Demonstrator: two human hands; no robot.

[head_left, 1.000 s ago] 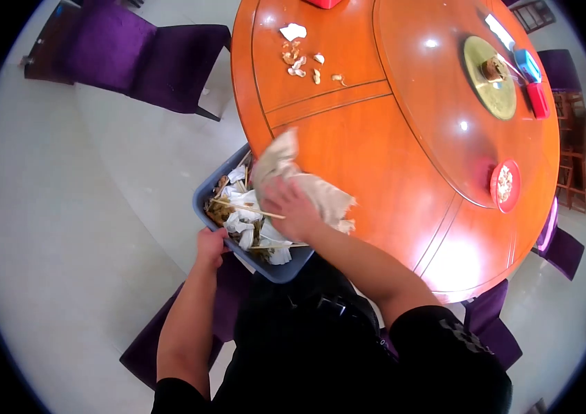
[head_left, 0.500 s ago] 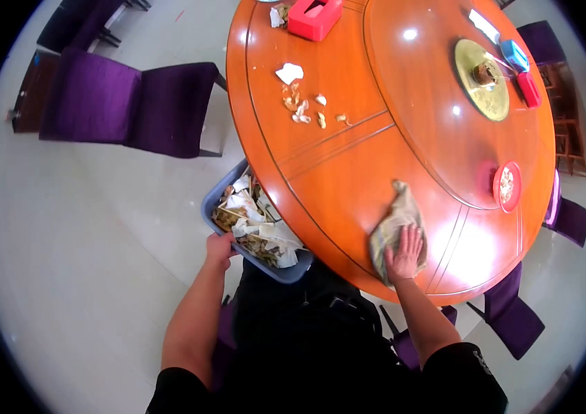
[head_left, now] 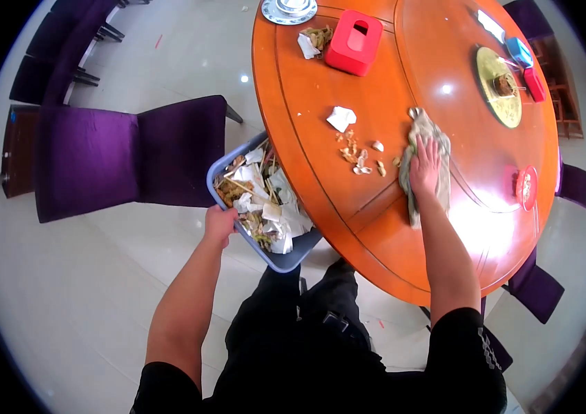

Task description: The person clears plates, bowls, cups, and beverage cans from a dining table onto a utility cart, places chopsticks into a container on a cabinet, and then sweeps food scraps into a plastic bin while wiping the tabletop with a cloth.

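My left hand is closed round the rim of a grey-blue bin beneath the table's edge. Crumpled tissues, chopsticks and food scraps fill much of the bin. On the round wooden table, my right hand lies flat on a grey-green cloth, its fingers stretched out. Just left of the cloth are scattered shells, small scraps and a crumpled white tissue.
Farther along stand a red tissue box, food scraps and stacked dishes. Toward the right are a gold plate and a red bowl. A purple chair stands left of the bin.
My right hand and the cloth have moved forward across the table, close to the shells. My left hand still grips the bin. The view has shifted toward the table's left side.
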